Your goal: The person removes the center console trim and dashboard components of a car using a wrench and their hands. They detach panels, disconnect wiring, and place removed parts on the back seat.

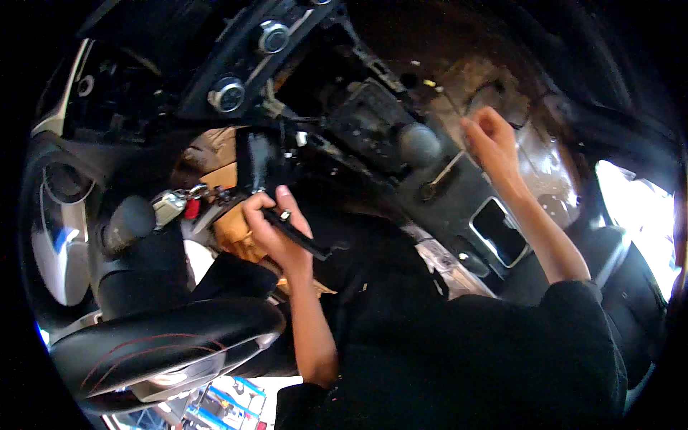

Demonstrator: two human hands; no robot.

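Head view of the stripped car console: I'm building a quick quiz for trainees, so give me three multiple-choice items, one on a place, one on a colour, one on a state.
1. Where does the wrench lie?
A. on the console beside the gear knob
B. on the steering wheel
C. in the left hand

2. What colour is the gear knob?
A. red
B. dark grey
C. white

3. What is the left hand doing?
A. resting open
B. gripping a black bar-shaped tool
C. holding keys

Answers: 1 A, it rests right of the knob, below the right hand; 2 B, it looks dark grey; 3 B, fingers close around it.
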